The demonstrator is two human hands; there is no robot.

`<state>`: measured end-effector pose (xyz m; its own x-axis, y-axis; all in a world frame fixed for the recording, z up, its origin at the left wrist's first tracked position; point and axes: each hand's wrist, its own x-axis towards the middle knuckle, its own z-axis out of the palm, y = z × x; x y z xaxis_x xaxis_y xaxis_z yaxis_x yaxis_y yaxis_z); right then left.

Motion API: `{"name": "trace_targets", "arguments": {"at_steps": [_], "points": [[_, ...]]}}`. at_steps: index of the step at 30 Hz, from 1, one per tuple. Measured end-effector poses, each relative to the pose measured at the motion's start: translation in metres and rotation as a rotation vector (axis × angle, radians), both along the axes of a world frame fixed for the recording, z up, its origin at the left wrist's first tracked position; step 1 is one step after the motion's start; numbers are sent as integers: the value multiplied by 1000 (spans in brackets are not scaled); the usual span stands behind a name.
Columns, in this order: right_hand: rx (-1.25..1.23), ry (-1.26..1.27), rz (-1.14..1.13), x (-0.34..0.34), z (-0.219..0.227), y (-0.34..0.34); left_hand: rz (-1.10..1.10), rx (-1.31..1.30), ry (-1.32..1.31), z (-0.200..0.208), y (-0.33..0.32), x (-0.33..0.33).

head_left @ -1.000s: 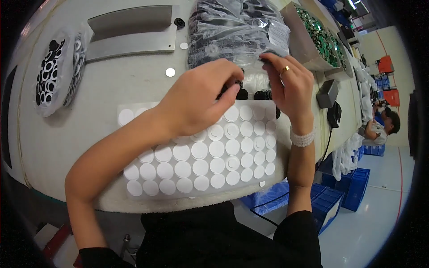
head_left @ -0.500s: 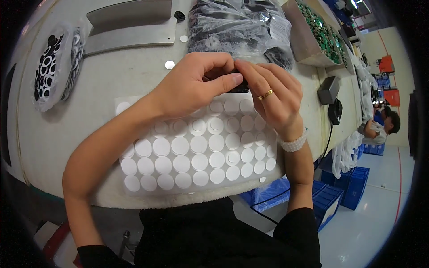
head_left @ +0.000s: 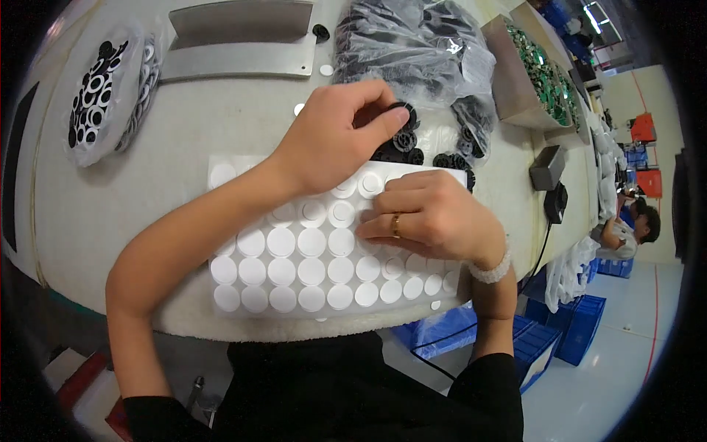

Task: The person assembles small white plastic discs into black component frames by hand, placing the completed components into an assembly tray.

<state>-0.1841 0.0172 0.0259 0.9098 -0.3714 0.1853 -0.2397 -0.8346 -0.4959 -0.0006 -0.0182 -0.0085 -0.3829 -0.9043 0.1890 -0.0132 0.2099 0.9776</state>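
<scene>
My left hand (head_left: pixel 335 132) is closed in a pinch on a black round plastic part (head_left: pixel 403 113), held above the far edge of the sticker sheet. Several more black round parts (head_left: pixel 405 140) lie just beyond and below those fingertips. The sheet of round white stickers (head_left: pixel 296 269) lies flat on the table in front of me, its discs in rows. Over the middle of this sheet is my right hand (head_left: pixel 434 217), fingers curled together with the tips down at the stickers. What they hold, if anything, is hidden.
A clear bag of black parts (head_left: pixel 412 51) lies at the back, beside a box of green circuit boards (head_left: pixel 526 77). A bent metal plate (head_left: pixel 236 55) and a bag of black-and-white rings (head_left: pixel 96 103) are at the left. A grey block (head_left: pixel 548 166) sits at the right.
My right hand has left the left hand's fingertips and come down toward me onto the sticker sheet. The left hand stays raised with the black part, which now shows more plainly.
</scene>
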Motion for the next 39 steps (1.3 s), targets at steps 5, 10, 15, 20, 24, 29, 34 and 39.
{"name": "trace_targets", "arguments": {"at_steps": [5, 10, 15, 20, 24, 29, 34, 39], "points": [[111, -25, 28, 4, -10, 3, -7, -33, -122, 7, 7, 1], [449, -131, 57, -12, 13, -7, 2, -64, -111, 6, 9, 3], [63, -348, -502, -14, -1, -12, -12, -61, -76, 7, 8, -1], [-122, -468, -605, -6, -20, -21, 3, -85, -57, 4, 6, -1], [-75, -442, -622, -4, -20, -16, -14, -142, -90, 3, 6, -2], [-65, -410, -678, -5, -23, -12, -66, -178, -144, 0, 4, 1], [-119, -467, -729, -3, -24, -11, -112, -241, -220, 4, 7, 0], [-94, -465, -727, -3, -25, -11, -85, -292, -185, -2, 6, -1]]}}
